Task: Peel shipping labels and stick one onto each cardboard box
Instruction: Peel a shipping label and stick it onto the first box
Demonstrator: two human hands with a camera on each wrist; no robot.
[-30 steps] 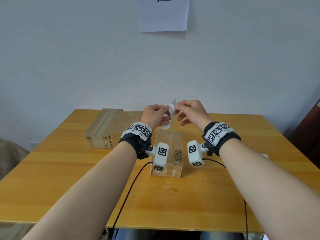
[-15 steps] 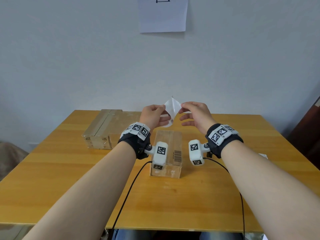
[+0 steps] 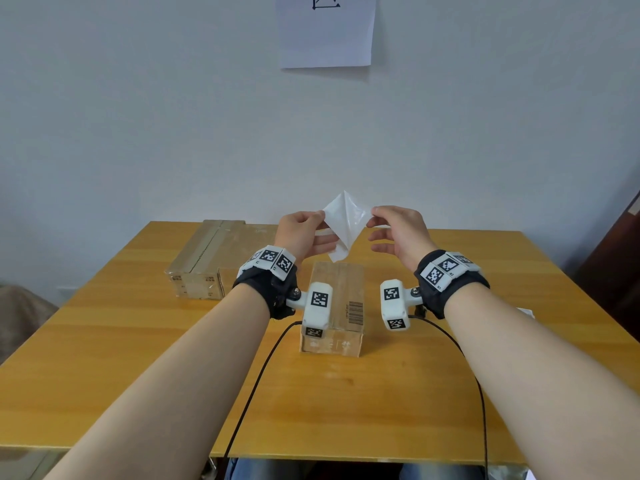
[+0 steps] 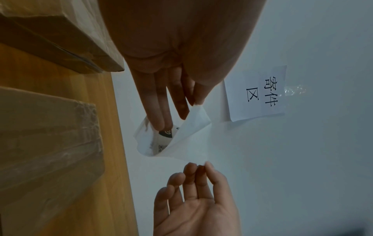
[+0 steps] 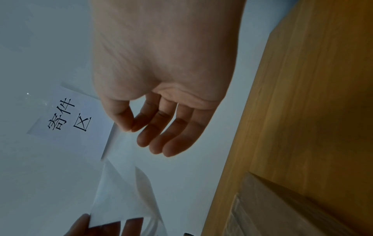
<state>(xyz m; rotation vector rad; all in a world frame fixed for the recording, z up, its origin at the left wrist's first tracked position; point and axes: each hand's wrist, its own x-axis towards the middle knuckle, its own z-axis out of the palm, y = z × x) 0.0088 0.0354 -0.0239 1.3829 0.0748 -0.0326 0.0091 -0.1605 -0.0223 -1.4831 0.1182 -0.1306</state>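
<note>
A white shipping label (image 3: 344, 223) hangs in the air, its two layers split into a V. My left hand (image 3: 320, 225) pinches one layer's corner, and my right hand (image 3: 375, 220) pinches the other's between thumb and forefinger. In the left wrist view the printed layer (image 4: 165, 138) lies under the fingers (image 4: 159, 111) of my left hand, and my right hand (image 4: 199, 167) holds the plain sheet's far corner. The right wrist view shows the same pinch (image 5: 129, 127) on the sheet (image 5: 121, 183). Just below the hands a small cardboard box (image 3: 337, 299) with a barcode stands on the table (image 3: 138, 358).
Larger cardboard boxes (image 3: 207, 258) sit at the back left against the wall. A paper sign (image 3: 325, 29) hangs on the wall above. Black cables (image 3: 256, 386) run off the front edge. A white scrap (image 3: 523, 311) lies at the right edge, near dark furniture (image 3: 616, 265).
My hands have drawn apart and risen a little. The label's two layers, bunched between close fingers a second ago, now spread wide.
</note>
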